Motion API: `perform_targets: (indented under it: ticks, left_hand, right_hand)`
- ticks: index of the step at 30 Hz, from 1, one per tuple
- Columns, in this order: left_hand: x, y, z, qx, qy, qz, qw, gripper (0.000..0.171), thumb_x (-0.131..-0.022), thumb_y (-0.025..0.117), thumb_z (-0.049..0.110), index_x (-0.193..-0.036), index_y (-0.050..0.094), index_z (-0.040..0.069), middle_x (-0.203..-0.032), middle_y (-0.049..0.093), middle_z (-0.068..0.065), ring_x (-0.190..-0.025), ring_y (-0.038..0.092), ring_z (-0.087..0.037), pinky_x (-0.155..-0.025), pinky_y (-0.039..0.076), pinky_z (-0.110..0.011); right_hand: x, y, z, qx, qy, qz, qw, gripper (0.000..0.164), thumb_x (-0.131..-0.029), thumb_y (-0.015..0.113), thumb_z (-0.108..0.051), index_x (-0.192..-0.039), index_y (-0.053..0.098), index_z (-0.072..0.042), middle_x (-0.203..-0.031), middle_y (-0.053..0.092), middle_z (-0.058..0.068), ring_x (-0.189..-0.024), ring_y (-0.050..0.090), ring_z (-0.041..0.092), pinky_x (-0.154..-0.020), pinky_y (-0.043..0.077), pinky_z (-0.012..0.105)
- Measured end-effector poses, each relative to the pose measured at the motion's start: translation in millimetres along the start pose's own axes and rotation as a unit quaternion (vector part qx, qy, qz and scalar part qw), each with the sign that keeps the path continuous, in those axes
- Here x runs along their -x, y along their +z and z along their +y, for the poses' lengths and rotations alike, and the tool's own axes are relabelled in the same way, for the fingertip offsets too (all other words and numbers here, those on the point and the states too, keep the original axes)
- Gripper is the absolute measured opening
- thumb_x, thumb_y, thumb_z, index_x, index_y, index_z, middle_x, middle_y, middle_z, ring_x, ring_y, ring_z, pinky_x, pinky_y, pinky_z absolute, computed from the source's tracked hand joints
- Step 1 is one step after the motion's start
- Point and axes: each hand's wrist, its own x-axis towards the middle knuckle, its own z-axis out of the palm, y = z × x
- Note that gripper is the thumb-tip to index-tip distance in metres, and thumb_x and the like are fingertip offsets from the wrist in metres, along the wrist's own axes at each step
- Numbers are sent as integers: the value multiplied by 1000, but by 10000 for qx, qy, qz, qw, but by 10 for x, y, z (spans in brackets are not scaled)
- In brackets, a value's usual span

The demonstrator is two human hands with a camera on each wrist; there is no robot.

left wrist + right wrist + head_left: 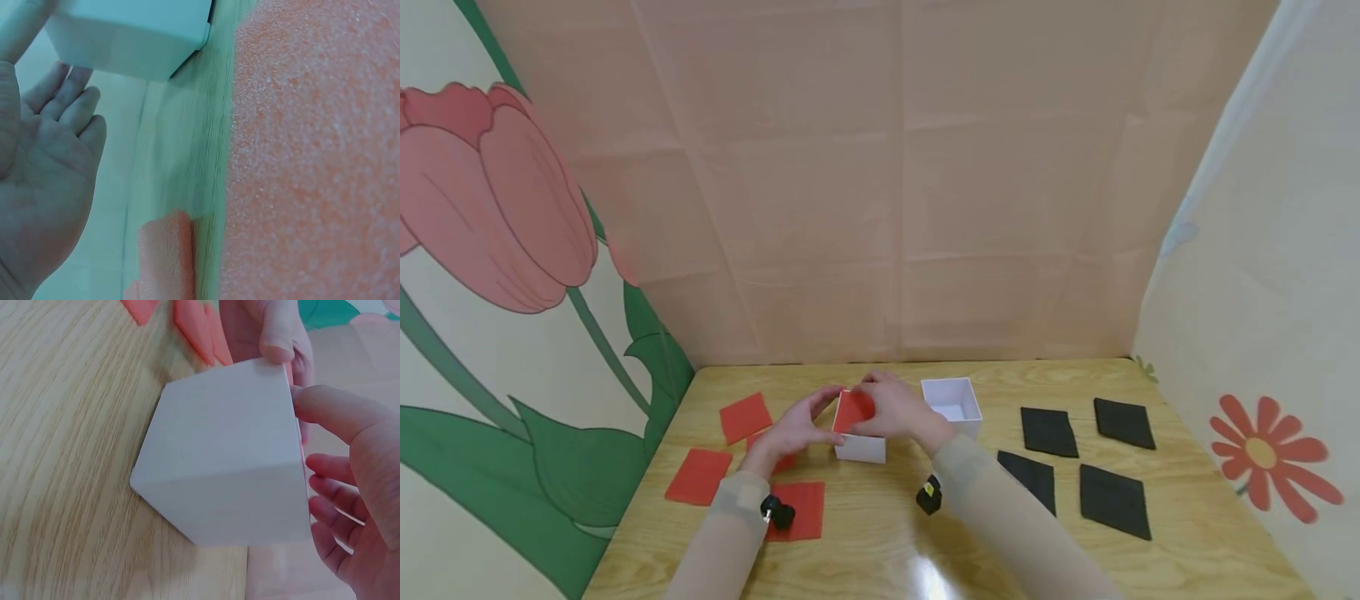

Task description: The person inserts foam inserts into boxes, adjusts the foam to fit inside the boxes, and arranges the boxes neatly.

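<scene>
A white box [861,450] stands on the wooden table, with a red foam sheet [853,410] lying at its open top. My left hand [797,427] holds the box by its left side; in the right wrist view its thumb rests on the rim corner. Over the top, my right hand [895,407] presses fingertips and thumb on the sheet along the rim. In the right wrist view the right fingers [340,494] are spread and slightly bent at the rim of the box [231,444]. Most of the sheet is hidden there by the box walls.
A second white box [951,400], open at the top, stands right of the first. Several red foam squares [698,477] lie at the left, one under the left wrist. Several black squares [1114,500] lie at the right. A beige sheet [895,183] hangs behind the table [865,533].
</scene>
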Motion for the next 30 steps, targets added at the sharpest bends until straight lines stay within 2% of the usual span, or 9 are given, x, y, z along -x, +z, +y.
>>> perform_targets:
  ticks: [5, 11, 19, 30]
  left_hand:
    - [10, -6, -4, 29, -39, 20, 10000, 100, -71, 89, 43, -154, 37, 23, -158, 35, 6, -148, 26, -23, -116, 27, -49]
    - [5, -18, -21, 132, -80, -10, 9999, 101, -71, 89, 42, -155, 35, 23, -157, 35, 9, -148, 26, -20, -116, 26, -48]
    - [15, -24, -5, 318, 29, -109, 9994, 98, -72, 90, 34, -153, 36, 24, -157, 36, 9, -147, 26, -18, -118, 23, -47]
    - [8, 24, -14, -46, 24, 6, 10000, 100, -69, 90, 42, -152, 37, 27, -156, 37, 10, -147, 27, -17, -117, 26, -44]
  right_hand:
    - [31, -31, 41, -211, -25, -8, 9998, 66, -76, 80, -53, -131, 65, -19, -136, 54, 2, -119, 52, 24, -96, 50, 43]
    - [38, -51, 38, 2, -114, 72, 9999, 65, -77, 79, -54, -130, 66, -19, -135, 56, 2, -118, 53, 23, -96, 50, 42]
    - [48, -42, 40, -91, -158, 39, 9998, 67, -76, 80, -54, -132, 65, -21, -136, 56, 1, -115, 56, 21, -91, 52, 36]
    - [24, -20, 95, 150, -364, 97, 9992, 65, -76, 80, -53, -128, 67, -17, -134, 59, 4, -118, 56, 23, -96, 50, 38]
